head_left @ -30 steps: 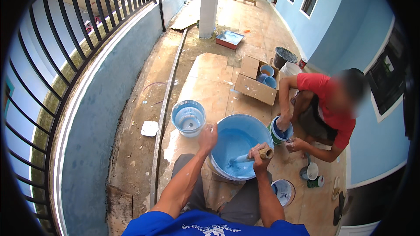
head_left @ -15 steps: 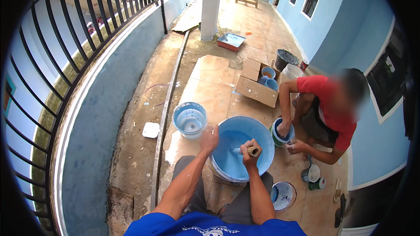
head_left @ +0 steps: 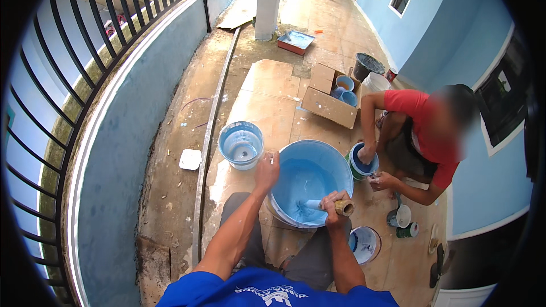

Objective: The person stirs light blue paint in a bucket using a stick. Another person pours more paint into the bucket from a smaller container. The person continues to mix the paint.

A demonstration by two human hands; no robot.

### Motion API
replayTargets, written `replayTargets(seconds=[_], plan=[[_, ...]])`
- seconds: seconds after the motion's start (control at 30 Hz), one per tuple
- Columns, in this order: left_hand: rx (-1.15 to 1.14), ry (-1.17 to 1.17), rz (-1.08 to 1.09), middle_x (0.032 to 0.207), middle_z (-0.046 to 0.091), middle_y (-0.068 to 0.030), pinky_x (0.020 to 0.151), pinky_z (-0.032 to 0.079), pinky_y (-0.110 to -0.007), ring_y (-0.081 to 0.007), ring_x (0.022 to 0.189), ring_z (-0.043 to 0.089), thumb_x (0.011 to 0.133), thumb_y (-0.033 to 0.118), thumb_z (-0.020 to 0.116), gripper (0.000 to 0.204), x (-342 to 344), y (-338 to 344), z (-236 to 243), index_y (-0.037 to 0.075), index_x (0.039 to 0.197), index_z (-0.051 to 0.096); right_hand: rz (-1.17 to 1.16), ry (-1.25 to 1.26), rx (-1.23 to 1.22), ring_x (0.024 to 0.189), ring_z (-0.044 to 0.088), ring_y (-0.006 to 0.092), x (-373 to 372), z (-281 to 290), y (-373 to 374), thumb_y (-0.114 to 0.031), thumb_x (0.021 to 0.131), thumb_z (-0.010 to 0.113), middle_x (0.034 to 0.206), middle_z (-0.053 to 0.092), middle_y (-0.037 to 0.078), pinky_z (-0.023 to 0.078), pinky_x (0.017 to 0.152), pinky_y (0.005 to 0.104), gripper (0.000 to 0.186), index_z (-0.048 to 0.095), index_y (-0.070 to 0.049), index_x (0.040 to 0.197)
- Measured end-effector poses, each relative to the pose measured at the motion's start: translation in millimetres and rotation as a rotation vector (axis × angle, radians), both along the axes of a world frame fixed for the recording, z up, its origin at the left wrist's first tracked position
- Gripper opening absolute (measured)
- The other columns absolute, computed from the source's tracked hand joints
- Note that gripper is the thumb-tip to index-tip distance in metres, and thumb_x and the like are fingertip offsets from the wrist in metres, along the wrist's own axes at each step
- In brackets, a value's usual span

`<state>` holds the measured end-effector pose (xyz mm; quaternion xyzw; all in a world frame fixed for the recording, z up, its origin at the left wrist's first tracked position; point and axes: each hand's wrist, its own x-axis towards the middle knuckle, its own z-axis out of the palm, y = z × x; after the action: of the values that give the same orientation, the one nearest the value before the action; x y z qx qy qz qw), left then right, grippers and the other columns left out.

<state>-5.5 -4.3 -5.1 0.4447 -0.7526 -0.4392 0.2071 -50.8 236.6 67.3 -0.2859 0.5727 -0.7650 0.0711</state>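
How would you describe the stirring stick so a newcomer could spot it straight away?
Find the big round tub of light-blue paint near the picture's middle. Slanting from that paint towards the tub's right side is the stick, held in the person's right grip. Unlike the smaller bucket left of the tub, it is long and narrow, pale blue below with a bare tan upper end.
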Motion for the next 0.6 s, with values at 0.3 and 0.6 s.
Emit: replayTargets(seconds=[0.3,0.6], plan=[[-0.009,-0.016,0.014,0.115,0.070,-0.0297,0.095,0.049,-0.057,-0.0499,0.111,0.064,0.104,0.053,0.047,0.057,-0.9,1.4,-1.4,0.003,0.120,0.069,0.027,0.323,0.150,0.055,0.052,0.0095,-57.4,-23.7,-84.8,0.003,0.085,0.068,0.062,0.057,0.003,0.042,0.054,0.0290,0.023,0.049,-0.006,0.074],[-0.016,-0.067,0.012,0.115,0.071,-0.0280,0.095,0.049,-0.057,-0.0488,0.111,0.065,0.104,0.055,0.045,0.057,4.1,0.2,2.5,0.006,0.122,0.068,0.021,0.216,0.154,0.057,0.047,0.0090,-29.0,-42.5,-16.9,0.004,0.081,0.068,0.062,0.052,0.002,0.039,0.056,0.0285,0.026,0.046,-0.006,0.073]])
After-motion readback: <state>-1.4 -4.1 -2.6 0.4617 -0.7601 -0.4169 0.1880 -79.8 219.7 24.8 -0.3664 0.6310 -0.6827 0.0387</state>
